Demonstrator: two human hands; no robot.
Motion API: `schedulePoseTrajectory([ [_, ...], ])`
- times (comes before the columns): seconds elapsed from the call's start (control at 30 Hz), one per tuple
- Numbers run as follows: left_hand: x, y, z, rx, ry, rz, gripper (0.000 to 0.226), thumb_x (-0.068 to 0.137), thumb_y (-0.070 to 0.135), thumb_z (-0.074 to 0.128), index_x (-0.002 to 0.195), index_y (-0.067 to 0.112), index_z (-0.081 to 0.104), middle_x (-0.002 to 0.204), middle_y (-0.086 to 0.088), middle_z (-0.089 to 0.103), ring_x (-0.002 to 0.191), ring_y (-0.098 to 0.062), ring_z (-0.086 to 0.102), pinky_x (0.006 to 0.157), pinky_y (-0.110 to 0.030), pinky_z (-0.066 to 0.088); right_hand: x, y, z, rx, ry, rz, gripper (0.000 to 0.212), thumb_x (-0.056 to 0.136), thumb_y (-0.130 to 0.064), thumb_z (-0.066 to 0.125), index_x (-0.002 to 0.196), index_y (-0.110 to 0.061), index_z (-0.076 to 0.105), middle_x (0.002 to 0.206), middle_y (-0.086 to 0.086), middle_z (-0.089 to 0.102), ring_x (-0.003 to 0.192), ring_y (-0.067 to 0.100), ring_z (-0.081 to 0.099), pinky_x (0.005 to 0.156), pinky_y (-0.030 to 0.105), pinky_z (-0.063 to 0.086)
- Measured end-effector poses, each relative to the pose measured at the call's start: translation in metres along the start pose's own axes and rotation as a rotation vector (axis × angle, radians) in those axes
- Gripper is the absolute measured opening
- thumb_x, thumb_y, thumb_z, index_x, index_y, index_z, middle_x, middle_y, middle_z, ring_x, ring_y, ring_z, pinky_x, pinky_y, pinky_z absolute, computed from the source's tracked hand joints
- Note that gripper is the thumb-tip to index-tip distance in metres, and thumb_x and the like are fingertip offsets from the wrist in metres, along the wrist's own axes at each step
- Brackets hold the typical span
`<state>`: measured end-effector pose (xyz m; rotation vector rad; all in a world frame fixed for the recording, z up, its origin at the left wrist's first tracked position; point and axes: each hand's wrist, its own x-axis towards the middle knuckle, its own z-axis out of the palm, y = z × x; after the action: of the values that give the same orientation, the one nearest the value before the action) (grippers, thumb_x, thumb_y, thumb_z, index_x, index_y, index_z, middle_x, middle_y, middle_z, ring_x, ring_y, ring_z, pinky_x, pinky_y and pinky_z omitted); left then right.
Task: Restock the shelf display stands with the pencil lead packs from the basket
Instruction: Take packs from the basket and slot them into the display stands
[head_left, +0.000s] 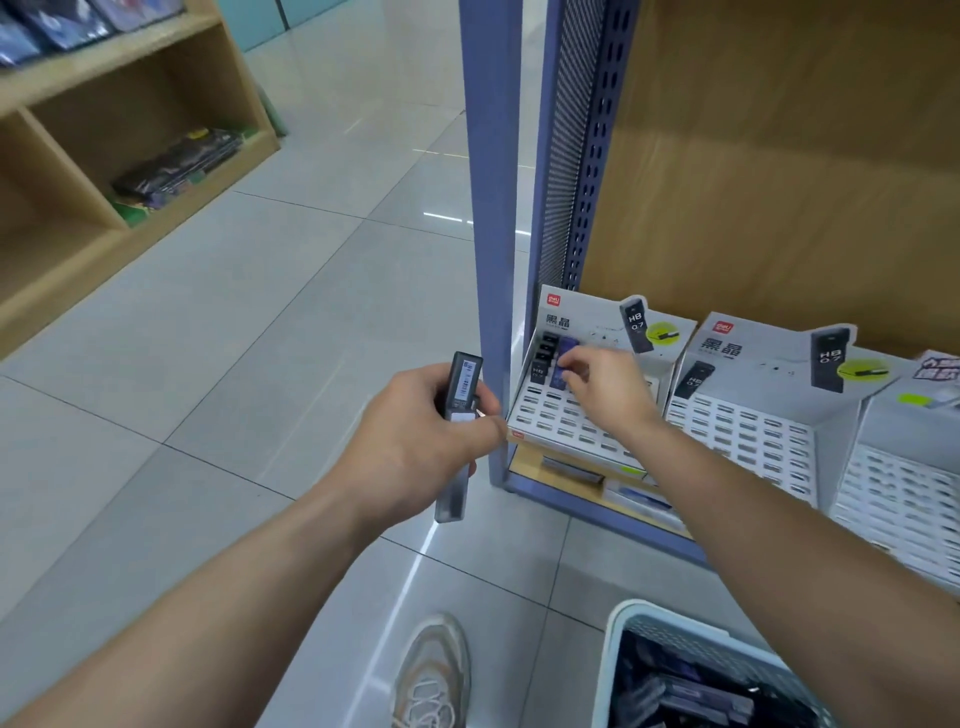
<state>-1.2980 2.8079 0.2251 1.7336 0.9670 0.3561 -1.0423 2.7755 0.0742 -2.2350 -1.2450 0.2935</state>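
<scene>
Nearest to me, at lower right, stands the basket (614, 675), pale-rimmed, with dark lead packs (691, 691) lying loose inside; one shoe (434, 675) shows on the tiled floor just left of it. Left hand (415, 436): fingers and thumb curled tight round a grey pack (460, 389), held upright in front of the blue post (488, 208); its barcode label faces me. More grey plastic juts below the hand, and I cannot tell whether this is one pack or several. Right hand (602, 384): reaching into the left stand (571, 421) on the shelf, fingertips curled down and pinching a blue pack (566, 353) seated in the back rows, upper left corner. Black packs (543, 358) sit just beside it, in the column to the left. Front slots of this stand show bare. Second stand (743, 426) sits just beside the first, on its right; its slots show no packs. Third stand (893, 483) stands further right, partly cut off by the edge. Wooden shelving (130, 104) stands well apart across the aisle
</scene>
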Motion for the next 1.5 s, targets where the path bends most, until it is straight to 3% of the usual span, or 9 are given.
schedulePoseTrajectory([
  [0.2, 0.002, 0.009, 0.012, -0.012, -0.038, 0.030, 0.013, 0.087, 0.011, 0.072, 0.080, 0.020, 0.067, 0.055, 0.018, 0.061, 0.049, 0.003, 0.059, 0.042, -0.009, 0.040, -0.028, -0.043, -0.056, 0.194, 0.004, -0.022, 0.013, 0.097, -0.026, 0.063, 0.100, -0.026, 0.075, 0.088, -0.012, 0.072, 0.076, 0.004, 0.065, 0.068, 0.024, 0.049],
  [0.3, 0.000, 0.019, 0.023, 0.018, -0.073, 0.057, 0.008, 0.086, 0.011, 0.071, 0.083, 0.017, 0.068, 0.060, 0.015, 0.064, 0.051, 0.002, 0.060, 0.048, -0.011, 0.044, -0.062, -0.079, -0.107, 0.560, -0.134, -0.028, 0.015, 0.099, -0.025, 0.060, 0.096, -0.023, 0.075, 0.083, 0.000, 0.074, 0.071, 0.014, 0.069, 0.063, 0.029, 0.055],
  [0.4, -0.006, 0.032, 0.036, 0.058, -0.105, 0.104, 0.011, 0.084, 0.012, 0.072, 0.079, 0.021, 0.067, 0.066, 0.010, 0.067, 0.057, -0.004, 0.061, 0.053, -0.015, 0.047, -0.095, -0.102, -0.147, 0.679, -0.213, -0.075, 0.016, 0.100, -0.024, 0.059, 0.103, -0.020, 0.074, 0.088, 0.004, 0.074, 0.071, 0.018, 0.067, 0.063, 0.028, 0.055],
  [0.5, -0.012, 0.044, 0.048, 0.099, -0.155, 0.162, 0.009, 0.083, 0.013, 0.072, 0.080, 0.020, 0.066, 0.073, 0.006, 0.068, 0.072, -0.015, 0.065, 0.066, -0.024, 0.052, -0.116, -0.110, -0.166, 0.665, -0.212, -0.100, 0.013, 0.099, -0.021, 0.061, 0.105, -0.022, 0.073, 0.086, 0.007, 0.073, 0.071, 0.015, 0.065, 0.062, 0.026, 0.053],
  [0.67, -0.024, 0.054, 0.065, 0.087, -0.265, 0.209, 0.017, 0.082, 0.013, 0.073, 0.074, 0.025, 0.064, 0.062, 0.018, 0.059, 0.061, -0.002, 0.053, 0.060, -0.014, 0.041, -0.135, -0.104, -0.173, 0.714, -0.208, -0.056, 0.010, 0.091, -0.015, 0.072, 0.100, -0.017, 0.067, 0.074, 0.000, 0.064, 0.063, 0.016, 0.062, 0.058, 0.027, 0.049],
  [0.8, -0.027, 0.055, 0.071, 0.087, -0.322, 0.207, 0.019, 0.081, 0.011, 0.075, 0.072, 0.025, 0.065, 0.059, 0.015, 0.059, 0.057, -0.004, 0.054, 0.057, -0.015, 0.043, -0.140, -0.098, -0.174, 0.747, -0.242, -0.027, 0.006, 0.092, -0.013, 0.069, 0.091, -0.010, 0.065, 0.076, 0.011, 0.061, 0.062, 0.019, 0.059, 0.058, 0.029, 0.051],
  [1.13, -0.018, 0.054, 0.066, -0.063, -0.288, 0.106, 0.010, 0.084, 0.017, 0.081, 0.087, 0.016, 0.072, 0.070, -0.002, 0.070, 0.051, -0.009, 0.057, 0.052, -0.018, 0.046, -0.135, -0.066, -0.177, 0.970, -0.129, 0.096, 0.003, 0.099, -0.011, 0.060, 0.101, -0.012, 0.059, 0.074, 0.007, 0.068, 0.064, 0.019, 0.067, 0.065, 0.030, 0.059],
  [1.27, -0.017, 0.054, 0.065, -0.110, -0.240, 0.111, 0.009, 0.087, 0.017, 0.078, 0.091, 0.012, 0.071, 0.057, 0.009, 0.066, 0.046, -0.005, 0.057, 0.048, -0.015, 0.046, -0.136, -0.058, -0.177, 0.984, -0.127, 0.112, 0.002, 0.094, -0.005, 0.066, 0.095, -0.007, 0.066, 0.075, 0.010, 0.070, 0.068, 0.020, 0.070, 0.067, 0.031, 0.060],
  [1.5, -0.014, 0.053, 0.065, -0.161, -0.188, 0.103, 0.008, 0.086, 0.014, 0.079, 0.086, 0.017, 0.072, 0.057, 0.008, 0.065, 0.047, -0.005, 0.058, 0.049, -0.016, 0.047, -0.144, -0.057, -0.174, 0.695, -0.277, -0.010, 0.028, 0.088, -0.008, 0.075, 0.109, -0.021, 0.063, 0.093, 0.011, 0.070, 0.070, 0.027, 0.073, 0.066, 0.035, 0.060],
])
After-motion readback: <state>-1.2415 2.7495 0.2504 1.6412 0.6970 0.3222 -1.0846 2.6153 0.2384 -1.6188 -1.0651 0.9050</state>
